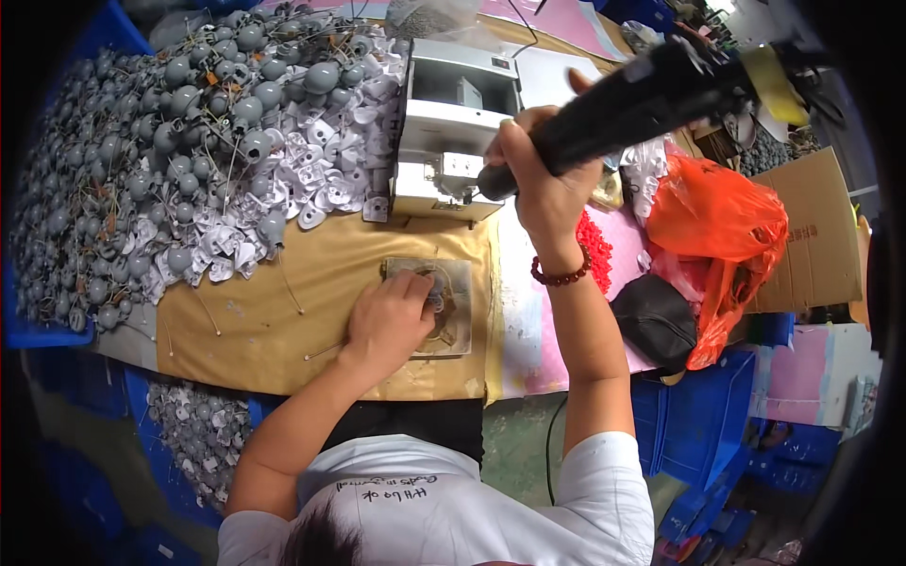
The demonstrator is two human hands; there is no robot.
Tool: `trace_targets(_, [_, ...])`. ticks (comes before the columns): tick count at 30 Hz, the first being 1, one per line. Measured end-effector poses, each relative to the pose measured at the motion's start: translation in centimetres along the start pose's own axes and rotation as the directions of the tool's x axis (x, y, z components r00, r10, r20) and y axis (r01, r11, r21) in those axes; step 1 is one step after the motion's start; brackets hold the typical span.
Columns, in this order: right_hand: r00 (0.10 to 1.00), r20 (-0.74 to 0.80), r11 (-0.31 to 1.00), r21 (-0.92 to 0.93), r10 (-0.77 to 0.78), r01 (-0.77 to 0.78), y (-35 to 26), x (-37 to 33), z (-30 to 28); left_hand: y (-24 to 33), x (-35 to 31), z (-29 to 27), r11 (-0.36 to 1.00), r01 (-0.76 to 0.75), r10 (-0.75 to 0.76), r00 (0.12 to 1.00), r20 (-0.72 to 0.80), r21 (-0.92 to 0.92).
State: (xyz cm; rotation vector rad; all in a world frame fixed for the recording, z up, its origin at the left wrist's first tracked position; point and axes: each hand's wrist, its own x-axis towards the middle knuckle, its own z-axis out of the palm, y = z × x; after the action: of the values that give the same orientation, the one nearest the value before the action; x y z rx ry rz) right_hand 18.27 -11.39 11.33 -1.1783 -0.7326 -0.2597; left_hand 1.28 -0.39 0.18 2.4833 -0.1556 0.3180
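My right hand [552,179] is wrapped round a black electric screwdriver [623,104], slightly blurred and tilted, its cable end up at the right with yellow tape [774,85] on it. Its nose sits beside the metal outlet block [457,175] of a white screw feeder [434,127]; whether they touch I cannot tell. On the table, my left hand [392,316] closes its fingers on a small grey plastic part [435,298], seated in a square metal fixture plate [458,330]. The hand covers much of that part. A thin white-tipped wire [324,354] sticks out beside the wrist.
Heaped grey round housings [179,123] and white plastic pieces [326,156] cover the table's left. To the right lie small red parts [593,250], a black pouch [656,321], an orange plastic bag [717,217] and a cardboard box [816,236]. Blue crates [694,415] stand below.
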Motion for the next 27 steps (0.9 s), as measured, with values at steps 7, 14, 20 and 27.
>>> trace_targets(7, [0.986,-0.044,0.980,-0.107,0.161,-0.165,4.1,2.0,0.8,-0.1,0.0,0.2,1.000,-0.022,0.022,1.000,-0.019,0.012])
trace_targets(14, [0.909,0.046,0.911,-0.015,0.413,-0.413,0.3,-2.6,1.1,-0.6,-0.2,0.8,1.000,-0.006,0.005,0.999,-0.049,-0.030])
trace_targets(20, [0.919,0.097,0.924,-0.002,0.382,-0.383,-1.5,-8.3,1.1,-0.2,-0.1,0.2,0.999,0.005,-0.005,1.000,-0.014,-0.034])
trace_targets(27, [0.942,0.149,0.953,-0.003,0.301,-0.304,-1.4,-9.6,1.0,-0.1,0.0,0.3,1.000,-0.001,0.000,1.000,-0.024,-0.026])
